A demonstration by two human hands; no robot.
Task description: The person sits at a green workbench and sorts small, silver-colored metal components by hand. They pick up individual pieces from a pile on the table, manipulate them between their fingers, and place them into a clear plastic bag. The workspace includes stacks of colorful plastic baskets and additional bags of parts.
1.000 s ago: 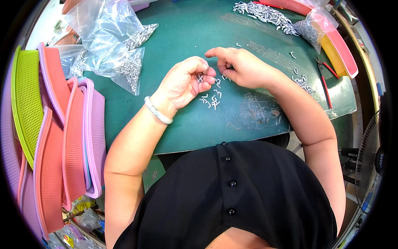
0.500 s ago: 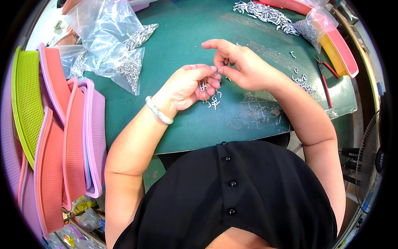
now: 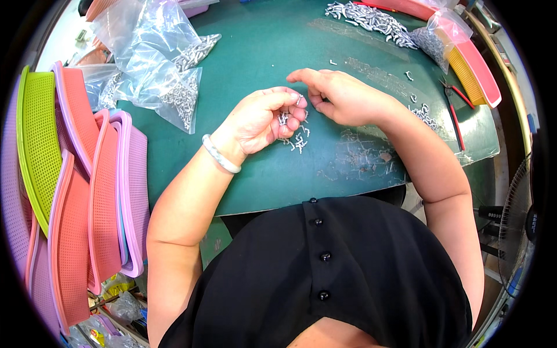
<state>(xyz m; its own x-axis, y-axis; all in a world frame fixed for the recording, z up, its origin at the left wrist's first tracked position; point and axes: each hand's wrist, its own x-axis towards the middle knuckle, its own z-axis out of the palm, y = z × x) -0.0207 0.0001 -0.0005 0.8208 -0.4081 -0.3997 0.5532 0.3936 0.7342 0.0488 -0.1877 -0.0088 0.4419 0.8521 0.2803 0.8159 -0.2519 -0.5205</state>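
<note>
My left hand (image 3: 268, 119), palm up, has curled fingers with several small silver metal pieces (image 3: 283, 119) resting in them. Its thumb and forefinger pinch one such piece (image 3: 299, 100) at the fingertips. Just right of it, a small gap away, is my right hand (image 3: 342, 98). Its forefinger stretches out to the left while the thumb and other fingers are bent together; whatever they hold, if anything, is hidden. Beneath the left fingertips, a small heap of bent silver metal pieces (image 3: 300, 141) lies on the green table (image 3: 261, 185).
Clear bags of metal pieces (image 3: 180, 95) lie at the back left, beside stacked plastic baskets (image 3: 72, 232). A pile of larger silver pieces (image 3: 374, 23) is at the back. Red-handled pliers (image 3: 454, 113), another heap (image 3: 425, 116) and a pink-and-yellow basket (image 3: 473, 69) are at right.
My right hand has drawn a little to the right and away from my left fingertips, its forefinger lower. The left hand has barely moved and keeps its pieces.
</note>
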